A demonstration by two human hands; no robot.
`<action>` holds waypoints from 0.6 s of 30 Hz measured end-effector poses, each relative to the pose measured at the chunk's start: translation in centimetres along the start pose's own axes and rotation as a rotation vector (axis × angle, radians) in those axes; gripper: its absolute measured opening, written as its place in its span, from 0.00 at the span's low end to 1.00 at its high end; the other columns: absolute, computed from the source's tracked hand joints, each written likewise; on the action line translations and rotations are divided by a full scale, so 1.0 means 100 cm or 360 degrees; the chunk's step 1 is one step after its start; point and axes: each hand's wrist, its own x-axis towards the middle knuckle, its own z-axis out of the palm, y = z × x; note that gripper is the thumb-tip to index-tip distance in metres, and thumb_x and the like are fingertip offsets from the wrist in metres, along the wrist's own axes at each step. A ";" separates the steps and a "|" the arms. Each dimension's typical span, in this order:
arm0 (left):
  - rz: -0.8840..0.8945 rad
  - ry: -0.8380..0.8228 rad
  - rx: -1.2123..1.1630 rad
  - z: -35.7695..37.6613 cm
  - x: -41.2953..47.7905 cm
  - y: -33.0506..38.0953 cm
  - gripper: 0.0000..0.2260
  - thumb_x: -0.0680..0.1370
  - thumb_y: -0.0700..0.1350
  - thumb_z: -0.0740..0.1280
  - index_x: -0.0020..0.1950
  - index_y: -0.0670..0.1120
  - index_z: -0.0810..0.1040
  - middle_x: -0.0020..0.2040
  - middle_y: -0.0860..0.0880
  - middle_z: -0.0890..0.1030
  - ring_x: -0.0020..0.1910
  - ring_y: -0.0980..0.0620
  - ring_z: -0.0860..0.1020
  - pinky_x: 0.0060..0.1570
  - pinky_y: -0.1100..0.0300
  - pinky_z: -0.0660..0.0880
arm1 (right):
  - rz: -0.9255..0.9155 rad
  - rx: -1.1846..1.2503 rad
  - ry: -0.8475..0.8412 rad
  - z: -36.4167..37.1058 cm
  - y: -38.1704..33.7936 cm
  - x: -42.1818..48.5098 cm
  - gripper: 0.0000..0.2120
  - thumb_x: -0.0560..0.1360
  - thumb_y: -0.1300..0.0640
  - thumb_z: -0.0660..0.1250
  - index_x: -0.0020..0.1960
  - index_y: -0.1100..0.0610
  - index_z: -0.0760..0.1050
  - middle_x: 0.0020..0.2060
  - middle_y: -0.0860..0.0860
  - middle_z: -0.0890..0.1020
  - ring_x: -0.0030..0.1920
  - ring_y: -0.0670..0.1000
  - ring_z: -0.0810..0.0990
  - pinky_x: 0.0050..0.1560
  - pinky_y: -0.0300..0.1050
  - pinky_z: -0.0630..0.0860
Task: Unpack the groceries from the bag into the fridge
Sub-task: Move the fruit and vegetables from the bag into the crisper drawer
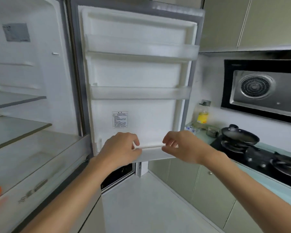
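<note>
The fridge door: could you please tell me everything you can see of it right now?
The fridge door stands swung wide open, its white plastic inner lining facing the camera, framed by a grey edge. Two translucent door shelves cross it, and both look empty. A small printed label sits on the lower panel. The left hand and right hand are at its bottom edge, fingers curled there, holding nothing else.

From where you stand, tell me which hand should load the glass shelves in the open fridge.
Left, probably. The left hand is on the side nearer the fridge's glass shelves; the right hand sits toward the stove side by the open door. Both hands look empty, and no bag is in view.
</note>
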 end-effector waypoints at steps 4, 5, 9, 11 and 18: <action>0.0127 -0.0011 -0.0015 0.016 0.032 0.062 0.10 0.76 0.55 0.67 0.55 0.55 0.80 0.49 0.57 0.82 0.50 0.54 0.80 0.50 0.57 0.75 | 0.0169 0.0046 0.0155 -0.027 0.058 -0.037 0.12 0.75 0.43 0.66 0.54 0.49 0.77 0.45 0.42 0.81 0.47 0.45 0.81 0.53 0.48 0.78; 0.0166 -0.0026 -0.0037 0.020 0.038 0.081 0.10 0.76 0.55 0.67 0.55 0.55 0.80 0.48 0.57 0.82 0.49 0.54 0.80 0.50 0.57 0.75 | 0.0213 0.0038 0.0196 -0.035 0.073 -0.048 0.13 0.76 0.43 0.66 0.55 0.49 0.77 0.46 0.43 0.81 0.48 0.45 0.81 0.53 0.47 0.78; 0.0310 -0.0096 -0.0163 0.040 0.058 0.164 0.08 0.75 0.55 0.69 0.52 0.55 0.81 0.47 0.58 0.83 0.49 0.54 0.81 0.50 0.57 0.76 | 0.0398 0.0008 0.0329 -0.068 0.134 -0.097 0.13 0.76 0.44 0.66 0.55 0.50 0.77 0.46 0.44 0.82 0.47 0.45 0.80 0.53 0.48 0.78; 0.0383 -0.0118 -0.0196 0.053 0.067 0.205 0.08 0.75 0.55 0.70 0.52 0.55 0.81 0.47 0.59 0.83 0.49 0.54 0.81 0.52 0.57 0.77 | 0.0489 0.0012 0.0394 -0.084 0.167 -0.122 0.12 0.75 0.45 0.67 0.55 0.50 0.77 0.46 0.44 0.82 0.47 0.45 0.80 0.53 0.47 0.78; 0.0652 -0.0266 -0.0373 0.106 0.090 0.345 0.09 0.75 0.53 0.71 0.53 0.52 0.82 0.44 0.58 0.83 0.46 0.56 0.81 0.53 0.56 0.77 | 0.0799 -0.0078 0.0492 -0.125 0.266 -0.214 0.14 0.76 0.45 0.66 0.59 0.50 0.77 0.50 0.43 0.81 0.49 0.44 0.80 0.54 0.45 0.78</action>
